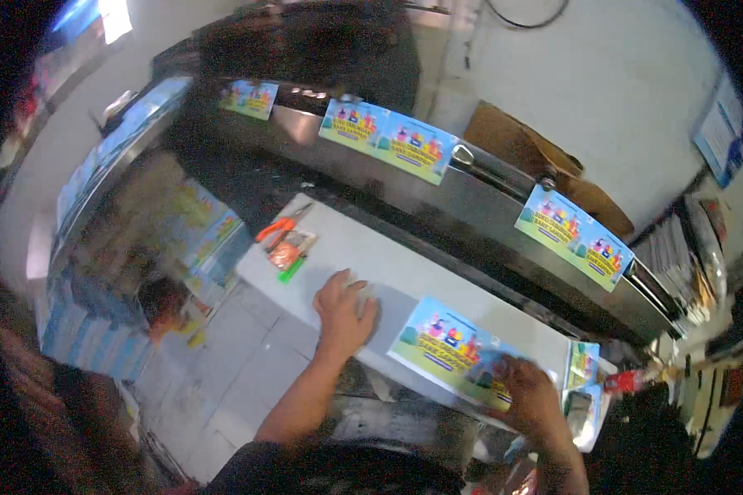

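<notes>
A colourful printed sheet (446,351), blue and yellow-green with cartoon figures repeated on two halves, lies over the front edge of a long white board (392,266). My right hand (530,392) is closed at the sheet's right end, its fingers curled and somewhat blurred over the print. To the left, my left hand (344,312) rests on the white board with fingers bent but apart, holding nothing. Beyond it, near the board's left end, lie orange-handled scissors (276,229), a small clear packet with orange contents (286,250) and a bright green item (291,271).
Similar printed sheets (388,139) hang along a dark metal rail behind the board. Stacks of printed sheets (91,334) stand at the left, where another person (163,305) is low down. More sheets (582,367) and a red-labelled bottle (625,381) sit at the right end.
</notes>
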`<state>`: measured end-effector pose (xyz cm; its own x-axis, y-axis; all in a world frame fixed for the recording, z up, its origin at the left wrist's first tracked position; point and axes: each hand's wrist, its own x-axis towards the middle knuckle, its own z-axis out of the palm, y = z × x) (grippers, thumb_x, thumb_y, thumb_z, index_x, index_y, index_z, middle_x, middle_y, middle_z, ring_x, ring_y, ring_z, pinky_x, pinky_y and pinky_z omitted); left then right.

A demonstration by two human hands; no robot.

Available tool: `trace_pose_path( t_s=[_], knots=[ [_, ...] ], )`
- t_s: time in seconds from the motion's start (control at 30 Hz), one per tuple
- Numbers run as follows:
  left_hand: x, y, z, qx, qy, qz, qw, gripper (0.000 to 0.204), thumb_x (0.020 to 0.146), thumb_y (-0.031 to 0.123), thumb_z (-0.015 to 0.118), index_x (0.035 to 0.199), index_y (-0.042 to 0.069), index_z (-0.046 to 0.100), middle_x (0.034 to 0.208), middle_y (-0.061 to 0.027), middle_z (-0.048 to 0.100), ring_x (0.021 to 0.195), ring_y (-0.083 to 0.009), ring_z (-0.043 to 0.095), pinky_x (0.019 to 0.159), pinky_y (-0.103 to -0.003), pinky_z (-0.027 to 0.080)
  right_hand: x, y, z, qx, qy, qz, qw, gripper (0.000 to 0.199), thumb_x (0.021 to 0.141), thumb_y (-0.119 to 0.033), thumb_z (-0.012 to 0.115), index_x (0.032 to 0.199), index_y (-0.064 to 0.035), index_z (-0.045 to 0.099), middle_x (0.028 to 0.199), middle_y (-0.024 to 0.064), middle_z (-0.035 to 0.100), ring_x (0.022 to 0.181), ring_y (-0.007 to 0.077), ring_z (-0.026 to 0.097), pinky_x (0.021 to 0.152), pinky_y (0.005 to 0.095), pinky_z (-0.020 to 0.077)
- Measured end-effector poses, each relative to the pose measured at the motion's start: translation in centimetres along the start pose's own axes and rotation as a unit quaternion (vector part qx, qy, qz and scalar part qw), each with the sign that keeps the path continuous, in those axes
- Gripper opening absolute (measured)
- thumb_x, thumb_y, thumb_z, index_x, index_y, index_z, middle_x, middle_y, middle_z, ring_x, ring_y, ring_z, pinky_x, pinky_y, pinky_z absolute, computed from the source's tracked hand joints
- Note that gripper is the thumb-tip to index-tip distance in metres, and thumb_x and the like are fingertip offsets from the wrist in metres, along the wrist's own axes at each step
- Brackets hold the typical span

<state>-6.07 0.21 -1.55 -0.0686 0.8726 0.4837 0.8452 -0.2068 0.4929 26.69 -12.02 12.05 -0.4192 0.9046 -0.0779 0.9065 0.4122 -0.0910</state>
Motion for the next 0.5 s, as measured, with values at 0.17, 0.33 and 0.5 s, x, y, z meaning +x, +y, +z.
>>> trace_pose_path(
  t_s=[0.17,0.33,0.5],
  knots=[
    [0.1,0.4,0.5,-0.048,0.004,0.004,0.999,0.036,0.078,0.026,0.071,0.112,0.012,0.065,0.136,-0.0127,0.048,0.129,-0.0317,0.041,0.106,-0.051,0.025,0.0,-1.1,1.8,0.045,-0.056,0.075,0.995,0.068,0.067,-0.042,0.083,0.121,-0.0069,0.062,0.13,0.0126,0.059,0.118,0.0316,0.055,0.1,0.0411,0.0467],
    [0.0,0.2,0.2,-0.05,0.004,0.001,0.999,0.036,0.079,0.026,0.071,0.112,0.012,0.065,0.136,-0.013,0.048,0.129,-0.0314,0.042,0.105,-0.051,0.026,0.2,0.1,2.1,0.105,-0.036,0.088,0.99,0.07,0.064,-0.041,0.085,0.121,-0.006,0.062,0.127,0.0127,0.061,0.115,0.0325,0.057,0.1,0.0412,0.047],
    [0.0,0.1,0.4,-0.068,0.006,0.006,0.998,0.035,0.08,0.025,0.07,0.112,0.013,0.066,0.135,-0.013,0.049,0.129,-0.0313,0.042,0.105,-0.051,0.026,0.4,0.0,0.3,0.137,-0.056,0.116,0.982,0.056,0.071,-0.028,0.081,0.12,-0.0084,0.063,0.121,0.0153,0.064,0.108,0.0351,0.061,0.095,0.0408,0.0504]
  ],
)
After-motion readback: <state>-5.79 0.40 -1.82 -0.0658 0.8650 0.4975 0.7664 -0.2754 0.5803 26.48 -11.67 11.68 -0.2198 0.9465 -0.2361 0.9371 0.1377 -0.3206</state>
